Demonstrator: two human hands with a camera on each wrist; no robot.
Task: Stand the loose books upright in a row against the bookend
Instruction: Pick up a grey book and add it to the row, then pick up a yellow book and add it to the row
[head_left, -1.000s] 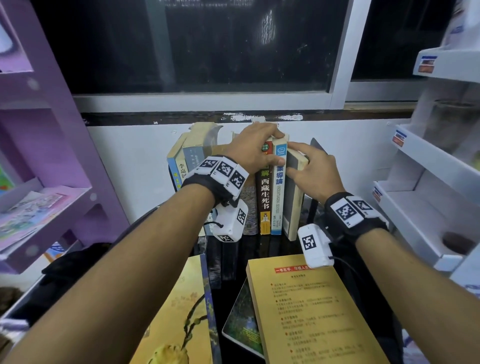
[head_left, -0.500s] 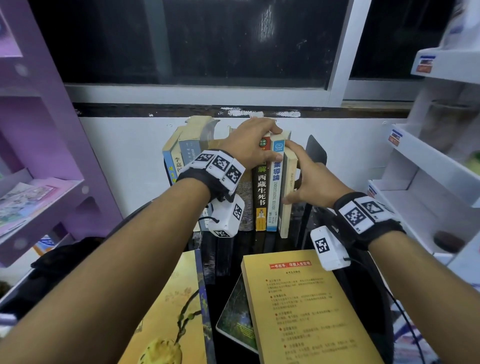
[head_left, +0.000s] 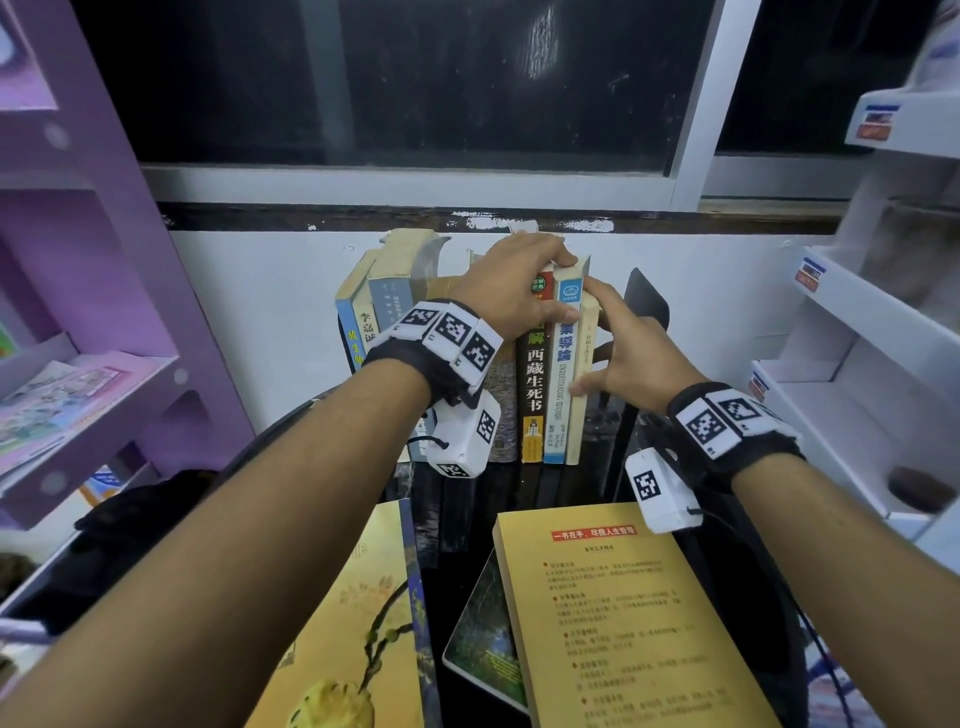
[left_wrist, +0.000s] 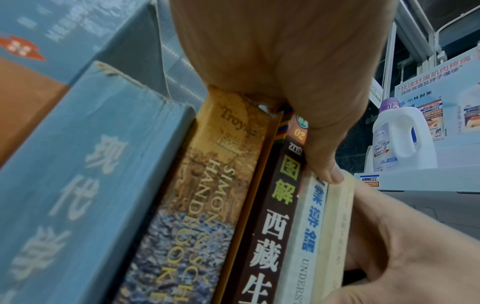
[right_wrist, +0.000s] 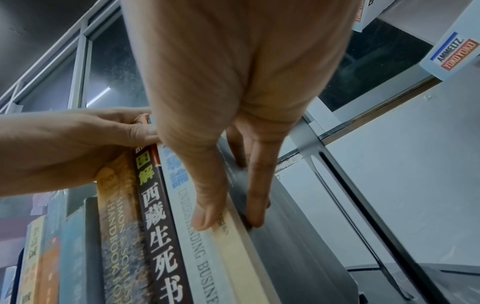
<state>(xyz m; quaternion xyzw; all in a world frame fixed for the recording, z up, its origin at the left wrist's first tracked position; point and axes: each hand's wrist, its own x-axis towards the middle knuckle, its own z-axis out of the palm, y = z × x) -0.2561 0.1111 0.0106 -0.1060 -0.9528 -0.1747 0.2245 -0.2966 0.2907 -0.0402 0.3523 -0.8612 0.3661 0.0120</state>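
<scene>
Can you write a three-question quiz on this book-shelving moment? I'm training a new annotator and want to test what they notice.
1. True or false: the cream book that the right hand holds stands at the right end of the upright row.
2. Which hand's fingers curl over the tops of the standing books? A) left hand B) right hand C) neither
3. Fill in: the yellow-covered book lies ____ on the table in front of the row.

Key: 1 true; 2 A; 3 flat.
</scene>
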